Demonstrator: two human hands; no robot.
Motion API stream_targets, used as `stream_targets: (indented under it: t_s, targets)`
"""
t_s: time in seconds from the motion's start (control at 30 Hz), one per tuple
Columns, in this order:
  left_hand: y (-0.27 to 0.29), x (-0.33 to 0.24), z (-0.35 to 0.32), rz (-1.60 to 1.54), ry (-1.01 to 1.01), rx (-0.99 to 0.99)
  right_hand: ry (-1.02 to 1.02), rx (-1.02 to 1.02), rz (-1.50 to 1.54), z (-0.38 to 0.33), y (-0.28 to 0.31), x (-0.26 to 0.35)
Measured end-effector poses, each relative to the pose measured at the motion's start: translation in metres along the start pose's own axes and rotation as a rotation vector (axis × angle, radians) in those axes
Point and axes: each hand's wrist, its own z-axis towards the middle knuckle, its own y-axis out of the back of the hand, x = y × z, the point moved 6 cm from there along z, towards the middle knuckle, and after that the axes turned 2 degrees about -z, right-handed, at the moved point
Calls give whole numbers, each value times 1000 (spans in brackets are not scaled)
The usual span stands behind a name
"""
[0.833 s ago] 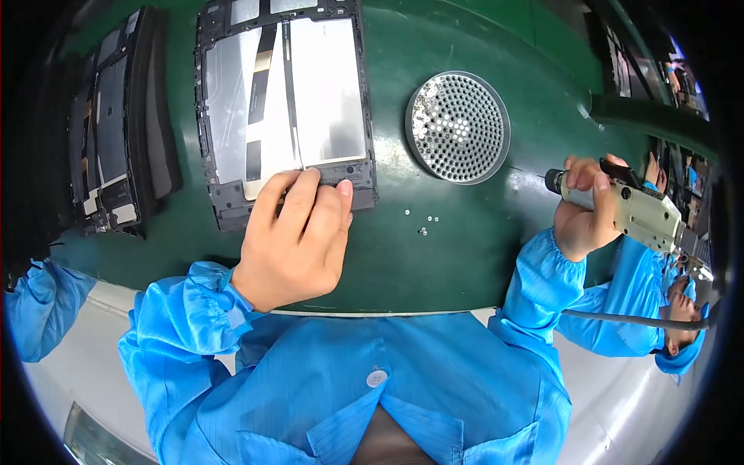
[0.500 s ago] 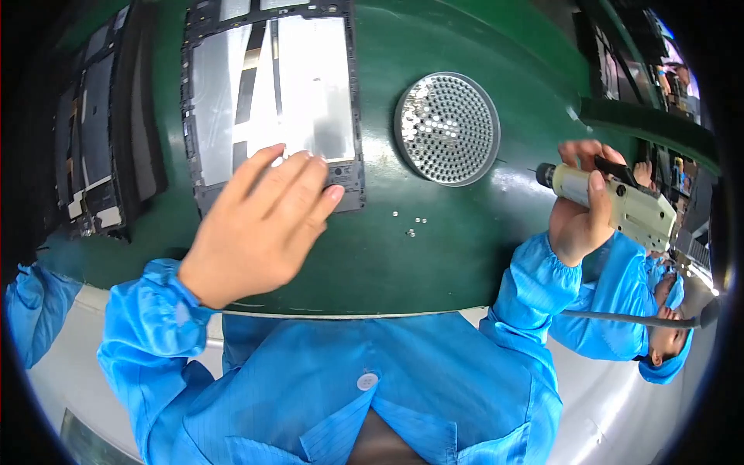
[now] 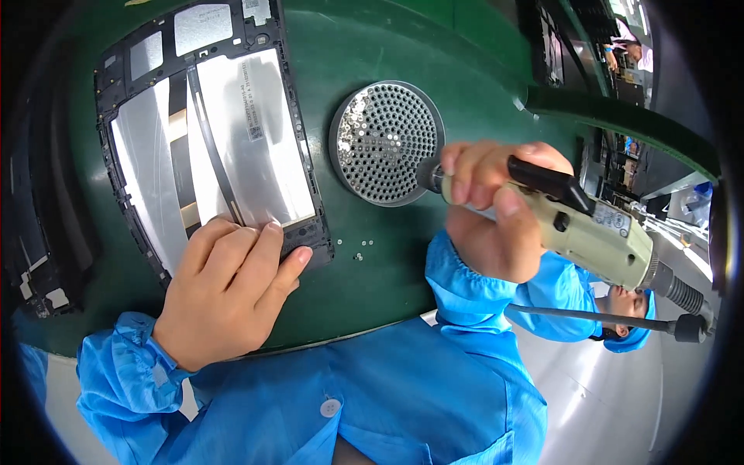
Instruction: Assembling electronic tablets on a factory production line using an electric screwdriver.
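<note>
My left hand [image 3: 225, 298] lies on the lower end of an opened tablet [image 3: 252, 170], its fingers a little bent and apart. Silver battery panels, a thin ribbon strip and a black frame make up the tablet. An electric screwdriver [image 3: 585, 236], pale green with a black lever, is gripped in my right hand [image 3: 496, 225]. Its dark nose points left at the right rim of a round metal screw tray [image 3: 415, 128]; I cannot tell whether the bit touches. Small shiny screws sit among the tray's holes, mostly on the left side.
Several loose screws [image 3: 360, 256] lie on the green mat [image 3: 380, 283] below the tray. Another dark tablet part [image 3: 31, 240] is at the far left. A cable [image 3: 678, 294] leaves the screwdriver's back end. At the right, a co-worker in a blue sleeve [image 3: 558, 302] sits close by.
My right hand has brought the screwdriver leftward to the tray. My left hand stays at the tablet's lower end, its fingers closer together. The whole view has shifted and turned slightly.
</note>
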Motion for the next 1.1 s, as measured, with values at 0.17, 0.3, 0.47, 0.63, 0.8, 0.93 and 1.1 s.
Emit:
stream_targets:
  t_s: [0.17,0.3,0.47,0.63,0.8,0.93,1.1]
  targets:
    - [-5,3,0,-11,10,-18,-48,19,29,-2,-4,-8]
    - [-8,1,-5,62,-21,-40,-25,27,-6,0,-6,-9]
    - [-7,1,-4,39,5,-18,-21,32,-24,0,-3,-12]
    - [-7,2,-2,26,17,-5,-32,23,-20,0,-3,-12]
    - [-6,1,-1,40,2,-21,-44,28,1,-1,-4,-12]
    - [-8,1,-2,80,-36,-50,-13,35,-9,0,-2,-14]
    - [-6,0,-3,55,-38,-58,-7,4,-51,0,-4,-12]
